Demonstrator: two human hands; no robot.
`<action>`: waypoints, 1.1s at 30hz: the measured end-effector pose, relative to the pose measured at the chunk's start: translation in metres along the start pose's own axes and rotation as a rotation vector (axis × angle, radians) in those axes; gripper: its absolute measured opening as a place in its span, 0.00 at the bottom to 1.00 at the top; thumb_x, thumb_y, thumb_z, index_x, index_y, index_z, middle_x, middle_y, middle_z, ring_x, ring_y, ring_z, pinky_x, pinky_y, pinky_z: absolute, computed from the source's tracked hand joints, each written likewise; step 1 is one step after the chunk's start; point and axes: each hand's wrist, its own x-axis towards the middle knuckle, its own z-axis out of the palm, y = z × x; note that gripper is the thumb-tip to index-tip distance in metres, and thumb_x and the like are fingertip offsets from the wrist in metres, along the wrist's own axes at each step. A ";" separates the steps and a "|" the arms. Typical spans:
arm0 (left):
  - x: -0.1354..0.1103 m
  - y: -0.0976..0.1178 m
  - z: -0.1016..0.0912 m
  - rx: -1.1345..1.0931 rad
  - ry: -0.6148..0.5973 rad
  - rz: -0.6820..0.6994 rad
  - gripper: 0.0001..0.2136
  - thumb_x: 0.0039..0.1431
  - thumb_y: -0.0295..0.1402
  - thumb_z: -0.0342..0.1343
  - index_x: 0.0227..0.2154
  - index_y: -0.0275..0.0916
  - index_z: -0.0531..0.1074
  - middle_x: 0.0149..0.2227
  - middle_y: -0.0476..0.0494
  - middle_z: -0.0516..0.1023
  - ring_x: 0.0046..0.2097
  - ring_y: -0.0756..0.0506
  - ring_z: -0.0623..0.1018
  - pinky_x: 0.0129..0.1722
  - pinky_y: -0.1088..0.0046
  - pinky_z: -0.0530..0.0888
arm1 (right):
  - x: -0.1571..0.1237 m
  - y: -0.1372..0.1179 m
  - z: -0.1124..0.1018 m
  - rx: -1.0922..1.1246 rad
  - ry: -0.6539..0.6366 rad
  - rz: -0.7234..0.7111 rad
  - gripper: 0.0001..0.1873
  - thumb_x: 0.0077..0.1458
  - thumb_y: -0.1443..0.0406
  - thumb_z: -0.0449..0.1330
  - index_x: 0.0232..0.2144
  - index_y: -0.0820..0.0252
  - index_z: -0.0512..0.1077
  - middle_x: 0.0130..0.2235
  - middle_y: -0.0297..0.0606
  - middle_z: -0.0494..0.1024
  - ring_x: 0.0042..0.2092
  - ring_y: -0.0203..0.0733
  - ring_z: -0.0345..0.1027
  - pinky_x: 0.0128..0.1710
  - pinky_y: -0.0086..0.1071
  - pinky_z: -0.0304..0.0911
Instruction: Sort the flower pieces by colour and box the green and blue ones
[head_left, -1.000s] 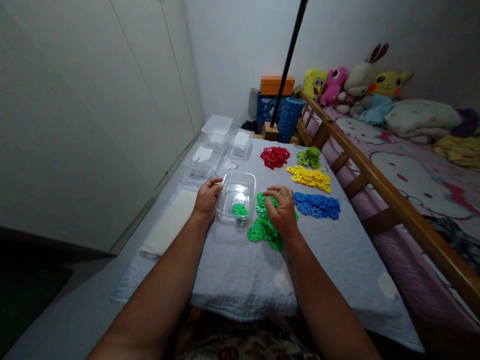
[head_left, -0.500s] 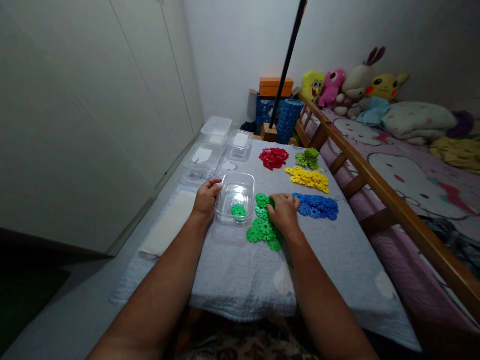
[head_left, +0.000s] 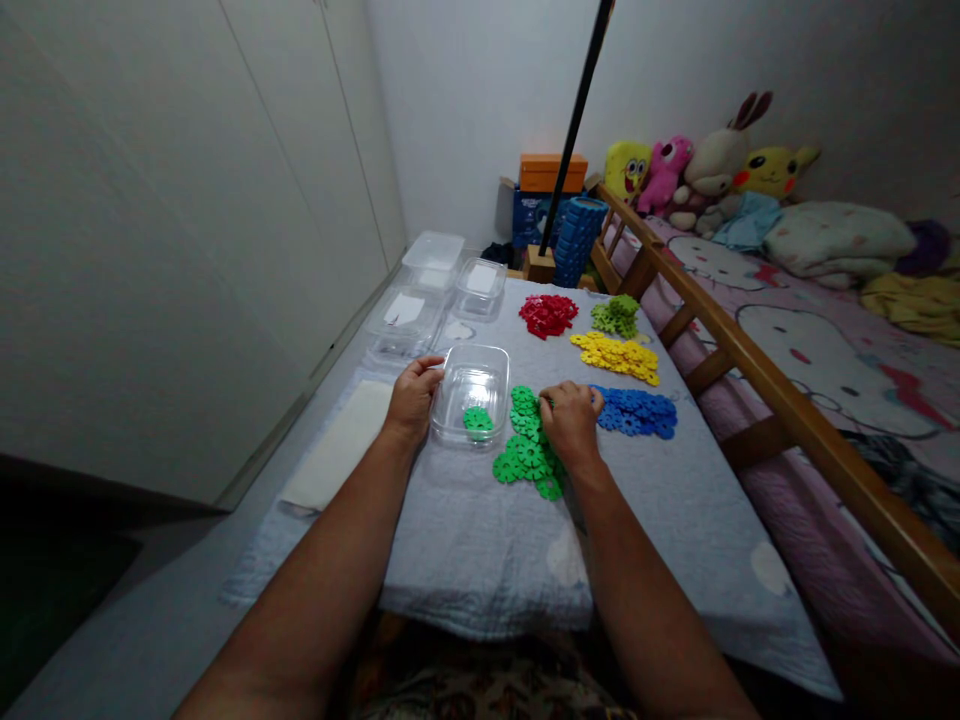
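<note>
My left hand (head_left: 412,396) grips the left rim of a clear plastic container (head_left: 471,385) standing on the cloth. A few green snowflake discs (head_left: 478,420) lie inside it, toward the near side. My right hand (head_left: 572,418) is over the right part of a pile of green snowflake discs (head_left: 529,455), its fingers bent and closed together at the pile. What sits between those fingertips is mostly hidden, with a bit of green beside them. Just right of this hand is a heap of blue snowflake discs (head_left: 637,412).
Behind are piles of yellow discs (head_left: 615,357), red discs (head_left: 548,315) and lime-green discs (head_left: 615,316). Clear containers (head_left: 405,315) stand at the back left. A folded cream cloth (head_left: 341,447) lies at left. A wooden bed rail (head_left: 720,355) runs along the right.
My right hand has shifted very slightly and its fingers have drawn closer together over the green discs. My left hand stays on the container.
</note>
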 end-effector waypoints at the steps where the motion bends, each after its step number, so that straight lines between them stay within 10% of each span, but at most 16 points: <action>1: 0.000 0.000 0.000 0.004 0.003 -0.007 0.18 0.35 0.32 0.65 0.35 0.38 0.75 0.20 0.57 0.68 0.21 0.53 0.64 0.23 0.76 0.58 | 0.001 0.000 -0.001 0.021 0.031 0.006 0.11 0.66 0.66 0.57 0.39 0.55 0.81 0.45 0.44 0.81 0.51 0.52 0.65 0.61 0.50 0.47; 12: 0.002 -0.001 -0.001 -0.004 0.002 -0.021 0.18 0.35 0.32 0.65 0.35 0.38 0.75 0.21 0.56 0.70 0.22 0.52 0.66 0.23 0.77 0.61 | -0.003 -0.029 -0.022 0.522 0.323 -0.127 0.13 0.69 0.62 0.52 0.37 0.55 0.76 0.37 0.40 0.77 0.44 0.47 0.69 0.48 0.39 0.62; 33: 0.007 -0.008 -0.004 -0.035 -0.008 -0.035 0.20 0.35 0.32 0.66 0.37 0.39 0.75 0.23 0.54 0.73 0.24 0.50 0.70 0.25 0.76 0.63 | -0.003 -0.057 -0.005 0.295 0.067 -0.154 0.07 0.63 0.67 0.60 0.36 0.54 0.80 0.52 0.43 0.77 0.57 0.51 0.62 0.59 0.44 0.55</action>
